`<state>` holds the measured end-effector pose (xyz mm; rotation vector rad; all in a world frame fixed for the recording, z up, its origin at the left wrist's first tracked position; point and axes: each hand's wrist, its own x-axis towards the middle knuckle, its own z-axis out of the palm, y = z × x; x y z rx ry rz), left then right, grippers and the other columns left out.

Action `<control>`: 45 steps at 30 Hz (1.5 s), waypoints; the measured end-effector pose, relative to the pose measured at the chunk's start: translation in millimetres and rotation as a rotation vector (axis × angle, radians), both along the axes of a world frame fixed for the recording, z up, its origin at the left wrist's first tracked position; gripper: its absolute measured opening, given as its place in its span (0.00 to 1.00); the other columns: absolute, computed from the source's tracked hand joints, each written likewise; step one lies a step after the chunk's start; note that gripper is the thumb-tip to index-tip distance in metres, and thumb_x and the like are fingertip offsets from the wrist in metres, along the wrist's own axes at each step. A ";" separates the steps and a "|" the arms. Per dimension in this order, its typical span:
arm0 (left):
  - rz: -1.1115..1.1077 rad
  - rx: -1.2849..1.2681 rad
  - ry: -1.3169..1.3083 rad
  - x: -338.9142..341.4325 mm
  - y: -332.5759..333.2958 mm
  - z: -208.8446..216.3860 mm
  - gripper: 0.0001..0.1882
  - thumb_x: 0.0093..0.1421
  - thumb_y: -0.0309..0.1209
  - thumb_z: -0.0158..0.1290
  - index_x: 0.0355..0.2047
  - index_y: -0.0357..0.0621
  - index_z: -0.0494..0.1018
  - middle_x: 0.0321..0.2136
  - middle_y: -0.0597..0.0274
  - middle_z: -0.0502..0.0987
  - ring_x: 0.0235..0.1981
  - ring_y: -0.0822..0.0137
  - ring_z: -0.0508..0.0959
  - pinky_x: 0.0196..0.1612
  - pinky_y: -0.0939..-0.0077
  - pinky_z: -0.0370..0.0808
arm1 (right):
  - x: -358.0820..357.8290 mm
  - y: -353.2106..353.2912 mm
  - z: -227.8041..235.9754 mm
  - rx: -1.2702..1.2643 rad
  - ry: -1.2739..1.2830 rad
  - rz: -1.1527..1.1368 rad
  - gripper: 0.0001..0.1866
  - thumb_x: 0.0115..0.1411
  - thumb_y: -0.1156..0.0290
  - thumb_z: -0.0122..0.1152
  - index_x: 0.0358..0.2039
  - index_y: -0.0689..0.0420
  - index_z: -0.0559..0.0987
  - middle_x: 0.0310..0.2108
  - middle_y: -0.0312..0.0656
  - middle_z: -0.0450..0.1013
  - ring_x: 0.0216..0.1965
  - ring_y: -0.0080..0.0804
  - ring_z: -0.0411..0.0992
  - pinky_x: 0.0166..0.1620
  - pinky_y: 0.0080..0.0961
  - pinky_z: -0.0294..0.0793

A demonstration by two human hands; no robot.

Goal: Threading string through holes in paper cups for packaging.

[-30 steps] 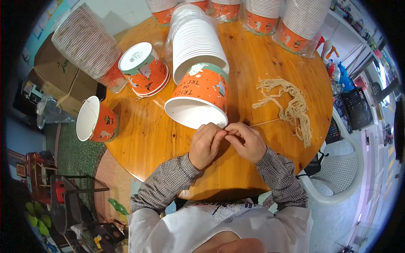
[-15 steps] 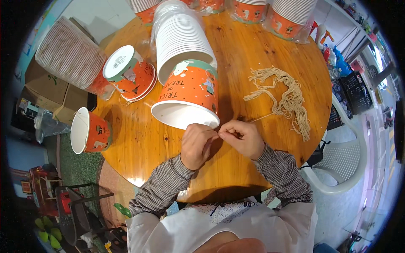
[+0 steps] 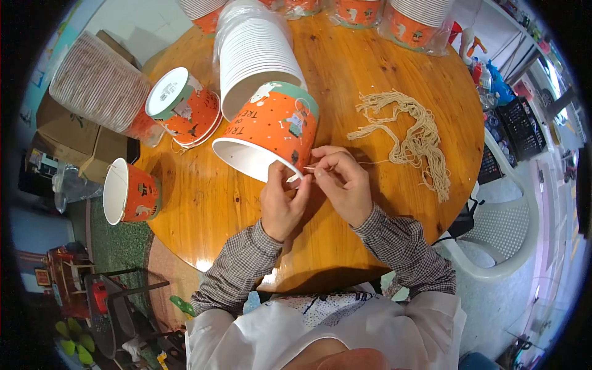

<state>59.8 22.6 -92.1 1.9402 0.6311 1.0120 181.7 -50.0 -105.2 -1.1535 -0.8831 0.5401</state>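
Note:
An orange paper bucket (image 3: 271, 127) with a green base lies on its side in front of me, its white open end facing me. The fingers of my left hand (image 3: 282, 201) are closed on its rim at the right side, some inside the mouth. My right hand (image 3: 344, 186) pinches a thin beige string (image 3: 372, 163) right beside that rim. From there the string trails to a loose bundle of beige strings (image 3: 425, 145) on the table. Whether its end passes through the bucket wall is too small to tell.
Behind the bucket lies a plastic-wrapped stack of white-rimmed buckets (image 3: 254, 52). To the left are an upturned pair of buckets (image 3: 188, 114), a bucket with a string handle (image 3: 140, 197) at the table edge, and a tall wrapped stack (image 3: 102, 83). More stacks (image 3: 412, 28) line the far edge.
My left hand has moved from the string to the bucket's rim. The right hand has shifted up with the string, against the rim. The bucket has tilted slightly.

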 end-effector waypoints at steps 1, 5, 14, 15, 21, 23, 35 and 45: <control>-0.011 0.013 -0.007 -1.7 -0.2 1.7 0.19 0.58 0.21 0.56 0.47 0.33 0.62 0.34 0.51 0.77 0.35 0.64 0.81 0.38 0.73 0.81 | -1.9 -1.3 4.0 0.003 -0.083 -0.031 0.04 0.55 0.81 0.59 0.31 0.62 0.73 0.44 0.42 0.71 0.28 0.15 0.69 0.29 0.14 0.70; -0.021 -0.030 -0.023 -3.7 -0.6 -1.3 0.20 0.58 0.21 0.56 0.48 0.33 0.62 0.34 0.51 0.77 0.35 0.65 0.81 0.38 0.74 0.81 | -2.1 -5.8 10.7 -0.014 -0.164 -0.028 0.04 0.57 0.81 0.57 0.33 0.63 0.73 0.46 0.43 0.70 0.33 0.17 0.70 0.35 0.15 0.71; -0.047 -0.008 0.041 -5.8 -4.1 0.5 0.19 0.58 0.21 0.56 0.48 0.35 0.63 0.33 0.52 0.76 0.33 0.66 0.80 0.34 0.76 0.80 | -2.4 -6.4 15.5 -0.043 -0.246 -0.062 0.04 0.55 0.79 0.60 0.31 0.62 0.74 0.42 0.42 0.70 0.29 0.23 0.73 0.31 0.17 0.74; -0.057 0.027 0.044 -6.0 -5.4 1.5 0.17 0.57 0.20 0.55 0.46 0.34 0.65 0.32 0.52 0.76 0.32 0.65 0.80 0.34 0.76 0.78 | -2.2 -6.6 15.4 -0.065 -0.301 -0.074 0.04 0.55 0.79 0.60 0.31 0.61 0.74 0.42 0.42 0.70 0.29 0.24 0.74 0.31 0.18 0.74; -0.127 0.122 -0.004 -12.3 1.6 0.6 0.07 0.57 0.18 0.52 0.37 0.31 0.72 0.29 0.53 0.74 0.27 0.62 0.76 0.32 0.76 0.72 | -3.4 -9.5 21.1 -0.064 -0.480 -0.123 0.05 0.56 0.75 0.61 0.33 0.61 0.76 0.39 0.39 0.69 0.30 0.28 0.74 0.31 0.22 0.76; -0.109 0.062 0.003 -14.0 6.0 -4.8 0.05 0.57 0.17 0.51 0.35 0.32 0.72 0.27 0.54 0.74 0.25 0.64 0.75 0.31 0.76 0.72 | -3.9 -9.7 20.0 -0.072 -0.477 -0.108 0.05 0.56 0.75 0.61 0.33 0.60 0.75 0.38 0.40 0.70 0.30 0.31 0.74 0.32 0.24 0.76; 0.007 0.072 0.217 -14.6 25.5 -20.7 0.04 0.58 0.23 0.50 0.32 0.34 0.73 0.31 0.51 0.79 0.28 0.59 0.80 0.33 0.72 0.77 | 178.7 -20.0 -36.5 -0.648 -0.790 -0.440 0.07 0.58 0.67 0.58 0.33 0.56 0.78 0.28 0.45 0.77 0.30 0.40 0.77 0.36 0.33 0.75; -0.018 -0.047 0.141 -13.3 23.8 -19.0 0.04 0.57 0.21 0.50 0.32 0.33 0.72 0.30 0.52 0.78 0.29 0.61 0.80 0.33 0.74 0.76 | 241.2 -45.9 -16.4 -0.604 -1.215 -0.592 0.20 0.53 0.80 0.50 0.48 0.56 0.74 0.46 0.46 0.74 0.47 0.44 0.73 0.48 0.36 0.73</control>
